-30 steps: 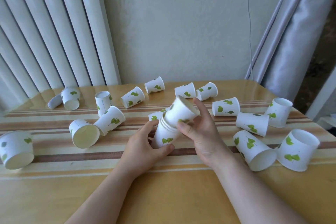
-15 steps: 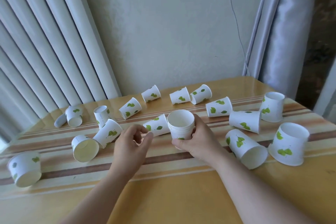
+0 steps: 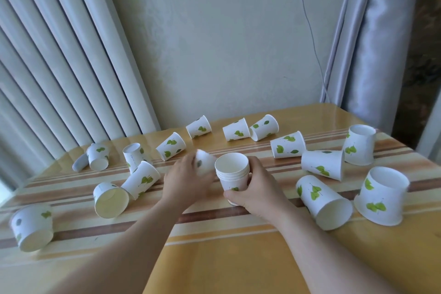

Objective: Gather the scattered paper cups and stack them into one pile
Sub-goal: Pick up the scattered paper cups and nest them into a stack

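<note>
A short stack of white paper cups with green leaf prints stands upright, mouth up, at the table's middle. My right hand wraps around its right side and base. Just left of it, my left hand closes on a single cup, blurred by motion, lying close to the stack. Several more cups lie scattered: a pair lying on the left, one at the near left, a row along the back, and several on the right.
The cups lie on a striped yellow table that ends at the wall behind. White radiator pipes rise at the back left. A grey curtain and a thin cable hang at the back right.
The stack was tilted in both hands; now it stands upright in my right hand alone. My left hand let go, reached left of it and took the lone cup lying there.
</note>
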The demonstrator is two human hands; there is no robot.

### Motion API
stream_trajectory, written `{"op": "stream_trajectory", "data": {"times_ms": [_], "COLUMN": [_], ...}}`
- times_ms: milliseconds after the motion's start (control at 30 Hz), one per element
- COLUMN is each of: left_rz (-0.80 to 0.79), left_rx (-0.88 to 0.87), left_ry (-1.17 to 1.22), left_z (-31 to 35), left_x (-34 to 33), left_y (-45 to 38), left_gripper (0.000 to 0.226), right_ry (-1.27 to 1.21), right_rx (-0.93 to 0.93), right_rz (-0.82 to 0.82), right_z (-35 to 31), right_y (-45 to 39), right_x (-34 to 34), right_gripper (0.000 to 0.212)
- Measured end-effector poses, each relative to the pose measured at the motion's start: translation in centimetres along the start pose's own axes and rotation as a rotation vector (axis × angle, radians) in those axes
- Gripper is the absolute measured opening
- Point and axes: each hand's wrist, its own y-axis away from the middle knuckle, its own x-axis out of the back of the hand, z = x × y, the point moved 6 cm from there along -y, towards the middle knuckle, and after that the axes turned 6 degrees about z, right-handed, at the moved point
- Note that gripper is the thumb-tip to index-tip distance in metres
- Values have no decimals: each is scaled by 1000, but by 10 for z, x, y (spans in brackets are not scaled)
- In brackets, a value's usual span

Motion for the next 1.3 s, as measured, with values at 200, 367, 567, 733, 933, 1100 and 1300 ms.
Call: {"op": "stream_trajectory", "data": {"times_ms": [200, 367, 567, 733, 933, 1100, 1300], "left_rz": [41, -70, -112, -195, 154, 376, 331], "left_rx": [278, 123, 30, -24, -67, -51, -187], "left_ry": [1148, 1051, 852, 781, 210, -122, -481], "left_z": [11, 37, 35, 18, -57, -124, -129], "left_x": [14, 15, 6, 11, 61, 108, 106], "left_y": [3, 21, 36, 40, 35, 26, 1], "left_gripper": [54, 63, 54, 98, 29, 26, 64], "right_ry": [5, -7, 12, 22, 78, 107, 151], "right_rx": [13, 22, 16, 37, 48, 56, 63], "right_rz": [-24, -8, -11, 11, 0, -108, -165], "right_z": [-3, -5, -5, -9, -12, -24, -46], "right_y": [0, 2, 3, 6, 15, 24, 9], "right_x": [-5, -4, -4, -2, -12, -47, -68], "right_gripper": [64, 61, 62, 63, 63, 65, 65]}}
